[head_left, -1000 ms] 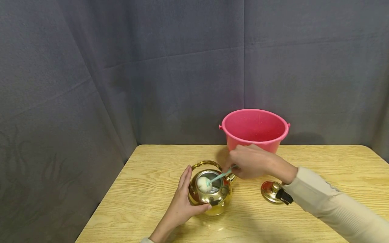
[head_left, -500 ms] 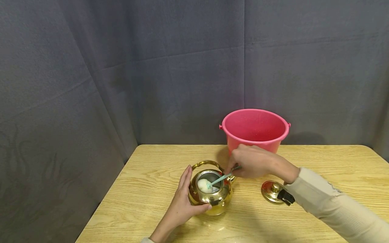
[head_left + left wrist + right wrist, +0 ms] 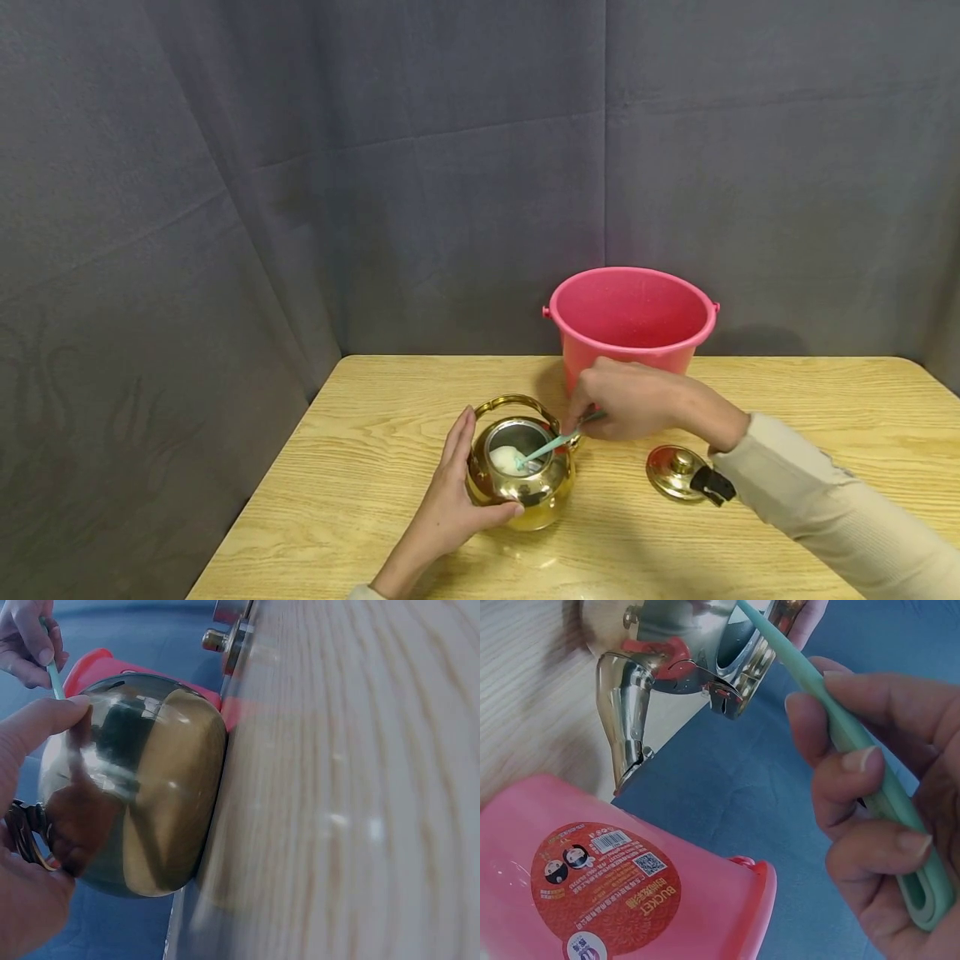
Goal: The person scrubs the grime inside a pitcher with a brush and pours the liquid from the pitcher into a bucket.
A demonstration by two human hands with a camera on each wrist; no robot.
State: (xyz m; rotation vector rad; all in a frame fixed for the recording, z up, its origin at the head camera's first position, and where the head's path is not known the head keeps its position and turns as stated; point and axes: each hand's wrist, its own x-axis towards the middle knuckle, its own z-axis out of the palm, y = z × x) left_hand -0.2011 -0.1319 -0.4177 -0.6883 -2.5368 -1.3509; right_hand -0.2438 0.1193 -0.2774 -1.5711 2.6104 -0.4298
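Observation:
A shiny gold kettle [image 3: 538, 493] stands lidless on the table, its handle leaning back behind the round opening. My left hand [image 3: 448, 504] grips its body, thumb across the front and fingers along the left side. Between thumb and fingers, my right hand [image 3: 637, 402] holds a cleaning brush with a mint-green handle [image 3: 851, 735]. The handle slants down into the kettle's opening. Its white sponge head [image 3: 506, 459] sits inside near the left wall, partly hidden by the rim. In the right wrist view, the spout [image 3: 624, 712] points toward the pink bucket [image 3: 712, 859].
Behind the kettle, the bucket's rim [image 3: 570, 337] rises close to my right hand. A gold lid [image 3: 677, 472] lies on the wood-grain table [image 3: 360, 450], just left of my right sleeve [image 3: 817, 492]. Grey cloth [image 3: 465, 167] hangs around the back and left.
The right hand has shifted slightly right, drawing the brush handle flatter. The sponge head sits lower inside the kettle, and less of it shows. My left hand keeps its grip.

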